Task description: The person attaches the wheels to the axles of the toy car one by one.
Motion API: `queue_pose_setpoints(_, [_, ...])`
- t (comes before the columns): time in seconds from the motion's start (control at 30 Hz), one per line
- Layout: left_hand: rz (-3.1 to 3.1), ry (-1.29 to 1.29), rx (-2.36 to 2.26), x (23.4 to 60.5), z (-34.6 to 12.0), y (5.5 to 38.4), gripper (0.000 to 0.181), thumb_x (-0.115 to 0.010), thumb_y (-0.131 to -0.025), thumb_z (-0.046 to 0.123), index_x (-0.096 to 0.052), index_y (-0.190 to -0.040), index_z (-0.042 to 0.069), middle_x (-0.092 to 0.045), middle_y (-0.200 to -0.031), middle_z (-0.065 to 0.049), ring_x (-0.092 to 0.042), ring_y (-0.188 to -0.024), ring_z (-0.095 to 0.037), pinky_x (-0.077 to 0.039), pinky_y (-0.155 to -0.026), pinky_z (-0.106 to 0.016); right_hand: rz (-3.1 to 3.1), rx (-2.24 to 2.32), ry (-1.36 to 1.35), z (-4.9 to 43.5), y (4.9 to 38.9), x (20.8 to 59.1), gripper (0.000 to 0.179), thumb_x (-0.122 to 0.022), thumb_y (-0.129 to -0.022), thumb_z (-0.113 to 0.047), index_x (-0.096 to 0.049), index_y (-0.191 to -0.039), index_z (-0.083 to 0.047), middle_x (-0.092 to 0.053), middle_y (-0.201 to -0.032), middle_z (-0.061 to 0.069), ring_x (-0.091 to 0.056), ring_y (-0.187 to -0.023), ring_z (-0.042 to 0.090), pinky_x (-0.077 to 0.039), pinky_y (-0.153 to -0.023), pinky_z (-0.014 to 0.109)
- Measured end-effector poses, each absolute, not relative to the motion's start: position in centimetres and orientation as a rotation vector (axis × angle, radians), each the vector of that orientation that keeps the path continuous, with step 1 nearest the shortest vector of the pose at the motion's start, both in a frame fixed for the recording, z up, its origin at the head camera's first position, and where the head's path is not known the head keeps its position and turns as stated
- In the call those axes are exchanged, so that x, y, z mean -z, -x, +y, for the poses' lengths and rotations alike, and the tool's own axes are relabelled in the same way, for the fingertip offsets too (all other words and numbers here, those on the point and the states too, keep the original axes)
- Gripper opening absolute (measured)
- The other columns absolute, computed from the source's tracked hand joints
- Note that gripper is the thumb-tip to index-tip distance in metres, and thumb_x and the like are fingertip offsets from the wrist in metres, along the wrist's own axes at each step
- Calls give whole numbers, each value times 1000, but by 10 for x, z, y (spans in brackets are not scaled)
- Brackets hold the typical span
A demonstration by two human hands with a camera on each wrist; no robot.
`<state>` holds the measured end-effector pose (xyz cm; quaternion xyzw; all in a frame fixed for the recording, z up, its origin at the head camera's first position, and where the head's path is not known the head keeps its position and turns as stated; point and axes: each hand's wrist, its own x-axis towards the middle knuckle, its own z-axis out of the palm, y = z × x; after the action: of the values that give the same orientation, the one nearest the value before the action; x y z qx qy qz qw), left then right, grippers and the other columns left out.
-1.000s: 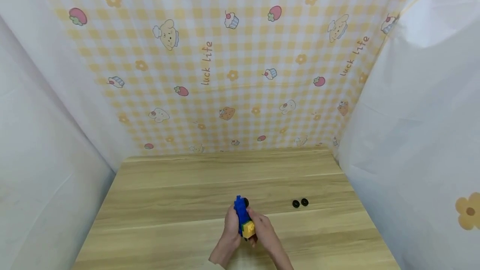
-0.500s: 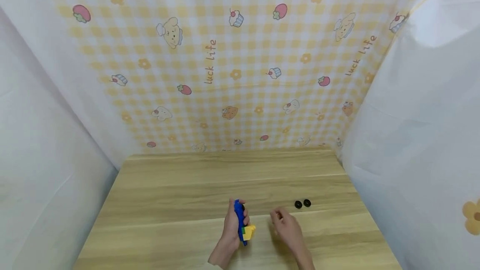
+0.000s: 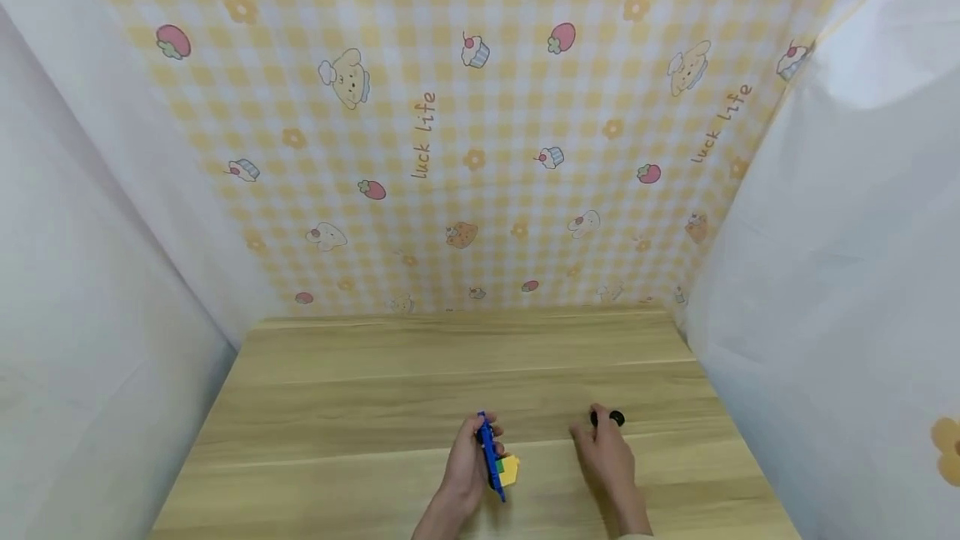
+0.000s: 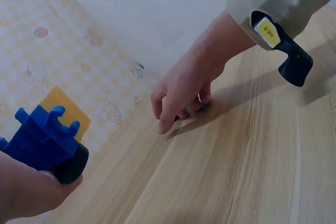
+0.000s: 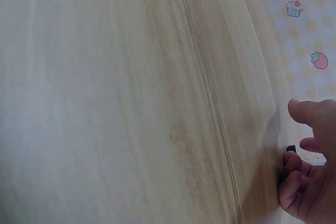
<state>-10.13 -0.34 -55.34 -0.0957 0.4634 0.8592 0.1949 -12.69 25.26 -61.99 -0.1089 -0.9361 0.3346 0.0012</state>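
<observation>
My left hand (image 3: 461, 469) grips a blue toy car (image 3: 491, 461) with a yellow block and a small green piece on it. In the head view the car is tipped on its side. The left wrist view shows the car's blue studded underside (image 4: 44, 140) and one black wheel (image 4: 72, 165). My right hand (image 3: 613, 458) reaches down to two small loose black wheels (image 3: 617, 418) on the table, its fingertips at the nearer one, which they partly cover. In the right wrist view the thumb (image 5: 302, 111) stands apart from the bent fingers.
The wooden table (image 3: 337, 407) spreads around both hands. Behind it hangs a yellow checked cloth (image 3: 420, 248), with white sheets at the left and right sides. A dark strap with a yellow label (image 4: 268, 31) sits on the right wrist.
My right hand has left the toy car and moved right to the loose wheels. The left hand keeps the car and has turned it onto its side.
</observation>
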Motion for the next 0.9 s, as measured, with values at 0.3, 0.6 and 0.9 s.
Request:
queue_pose_setpoints(0.3, [1385,248,-2421,556,-3,101,43,-43,-106,36,-41,-138,8,-51,-121,-6,-52,-82,-10,-45,-78,-27,-2888,-1003,350,256,130,622,40,-61,-97,-22,-52,-128,2,-53,-67,3,-43,-52,14,-32,-46,28])
queue_pose_setpoints(0.6, [1579,262,-2369,553,-1,101,41,-38,-108,42,-48,-136,15,-41,-130,-11,-54,-84,-15,-47,-75,-27,-2923,-1015,490,258,129,617,30,-52,-95,-23,-46,-113,0,-54,-67,9,-45,-54,21,-31,-45,32])
queue_pose_setpoints(0.9, [1484,277,-2385,549,-2,100,38,-34,-106,41,-57,-122,16,-44,-124,-5,-54,-82,-14,-44,-75,-29,-2804,-1448,376,251,131,611,19,-45,-101,-13,-49,-114,-1,-61,-80,10,-53,-64,17,-40,-55,28])
